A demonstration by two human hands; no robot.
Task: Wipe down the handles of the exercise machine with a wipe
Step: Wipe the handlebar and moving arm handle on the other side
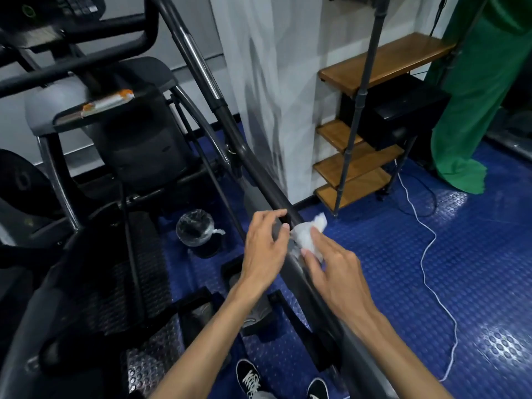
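A long dark handle bar (pixel 253 165) of the exercise machine runs diagonally from the upper left down to the lower right. A crumpled white wipe (pixel 309 236) is pressed against the bar at mid-frame. My right hand (pixel 336 277) holds the wipe onto the bar with its fingertips. My left hand (pixel 264 250) curls around the bar from the left, thumb and fingers touching it just beside the wipe. The bar's underside is hidden by both hands.
The machine's body, seat and console (pixel 123 131) fill the left. A small bin with a clear liner (pixel 195 228) stands on the blue studded floor. A wooden shelf rack (pixel 365 156), a white cable (pixel 426 246) and green cloth (pixel 475 105) are at right.
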